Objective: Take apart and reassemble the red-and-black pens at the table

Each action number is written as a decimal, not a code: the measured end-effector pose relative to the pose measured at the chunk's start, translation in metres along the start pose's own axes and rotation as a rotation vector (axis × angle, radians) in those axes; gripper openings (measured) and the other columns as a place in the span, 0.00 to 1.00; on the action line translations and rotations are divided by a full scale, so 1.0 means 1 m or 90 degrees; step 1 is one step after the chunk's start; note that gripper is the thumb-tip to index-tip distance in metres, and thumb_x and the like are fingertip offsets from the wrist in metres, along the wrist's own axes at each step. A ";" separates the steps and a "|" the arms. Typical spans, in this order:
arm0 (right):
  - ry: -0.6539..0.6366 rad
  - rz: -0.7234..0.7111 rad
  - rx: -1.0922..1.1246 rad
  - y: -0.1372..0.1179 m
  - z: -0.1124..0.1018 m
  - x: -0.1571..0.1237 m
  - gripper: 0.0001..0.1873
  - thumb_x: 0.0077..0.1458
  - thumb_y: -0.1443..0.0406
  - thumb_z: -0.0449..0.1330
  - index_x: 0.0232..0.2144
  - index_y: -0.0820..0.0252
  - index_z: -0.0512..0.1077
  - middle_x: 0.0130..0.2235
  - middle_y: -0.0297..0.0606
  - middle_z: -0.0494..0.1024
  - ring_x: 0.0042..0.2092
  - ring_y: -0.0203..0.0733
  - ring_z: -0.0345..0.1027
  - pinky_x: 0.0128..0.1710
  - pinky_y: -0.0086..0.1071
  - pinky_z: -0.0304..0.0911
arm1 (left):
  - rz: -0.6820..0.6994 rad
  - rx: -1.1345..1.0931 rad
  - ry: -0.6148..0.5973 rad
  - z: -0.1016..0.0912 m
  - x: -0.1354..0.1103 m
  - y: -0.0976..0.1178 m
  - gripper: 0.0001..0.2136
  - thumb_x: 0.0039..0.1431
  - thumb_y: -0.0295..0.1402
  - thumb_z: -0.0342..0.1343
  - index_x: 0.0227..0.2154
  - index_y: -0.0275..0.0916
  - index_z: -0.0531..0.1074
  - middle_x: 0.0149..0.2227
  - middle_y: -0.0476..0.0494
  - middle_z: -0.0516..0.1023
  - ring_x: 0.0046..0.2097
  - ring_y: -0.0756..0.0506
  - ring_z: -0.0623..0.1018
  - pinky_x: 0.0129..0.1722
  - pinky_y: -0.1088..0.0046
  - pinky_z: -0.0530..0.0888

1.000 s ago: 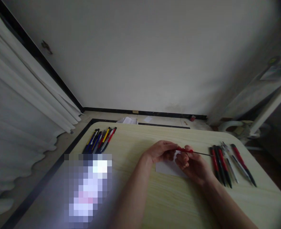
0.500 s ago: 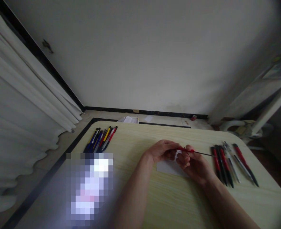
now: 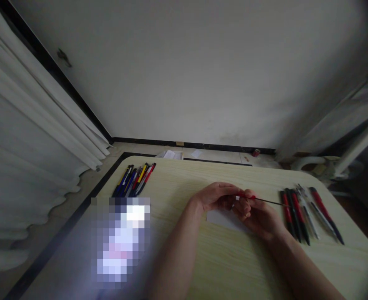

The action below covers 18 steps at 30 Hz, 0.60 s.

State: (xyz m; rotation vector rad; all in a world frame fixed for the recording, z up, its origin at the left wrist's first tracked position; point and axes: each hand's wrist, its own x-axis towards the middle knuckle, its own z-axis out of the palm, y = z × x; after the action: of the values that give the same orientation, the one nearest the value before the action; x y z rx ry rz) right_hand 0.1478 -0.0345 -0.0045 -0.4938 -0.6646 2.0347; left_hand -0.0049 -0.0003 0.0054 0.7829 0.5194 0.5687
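Over the middle of the table, my left hand (image 3: pixel 219 196) and my right hand (image 3: pixel 254 214) meet, both closed on a partly dismantled red pen (image 3: pixel 242 194). Fingertips of the left pinch its red end. The right thumb and fingers grip the red part farther along. A thin dark rod, like a pen refill (image 3: pixel 271 201), sticks out to the right past my right hand. Much of the pen is hidden by fingers. Beneath the hands lies a white sheet of paper (image 3: pixel 223 217), partly covered by my right wrist.
On the right of the wooden table (image 3: pixel 227 266) lie several red and black pens (image 3: pixel 297 212) and silver pens (image 3: pixel 310 216). A bunch of mixed-colour pens (image 3: pixel 135 179) is at the far left. A bright pixelated patch (image 3: pixel 121 241) covers the near left. Behind stands a wall (image 3: pixel 184 75).
The whole view has shifted slightly, so the table and pens sit a little farther right. Both hands keep their grip on the pen with hardly any visible change.
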 end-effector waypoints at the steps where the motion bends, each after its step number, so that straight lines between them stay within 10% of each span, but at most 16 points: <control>1: 0.000 -0.001 -0.004 0.000 0.000 0.000 0.05 0.44 0.69 0.60 0.27 0.55 0.69 0.19 0.29 0.66 0.22 0.31 0.58 0.22 0.26 0.55 | -0.001 -0.004 -0.001 0.000 0.000 0.000 0.12 0.50 0.37 0.55 0.32 0.32 0.72 0.25 0.44 0.74 0.25 0.50 0.71 0.25 0.74 0.63; 18: -0.008 0.007 -0.022 -0.002 0.003 -0.003 0.04 0.43 0.67 0.61 0.25 0.55 0.69 0.17 0.29 0.66 0.20 0.32 0.57 0.21 0.28 0.52 | -0.058 -0.008 -0.023 0.013 -0.007 0.006 0.14 0.58 0.33 0.43 0.34 0.33 0.73 0.26 0.44 0.75 0.26 0.50 0.73 0.24 0.76 0.60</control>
State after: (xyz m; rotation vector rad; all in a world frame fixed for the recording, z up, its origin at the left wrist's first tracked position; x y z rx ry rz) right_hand 0.1485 -0.0367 -0.0011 -0.5061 -0.7061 2.0407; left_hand -0.0037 -0.0074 0.0191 0.7523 0.5146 0.4725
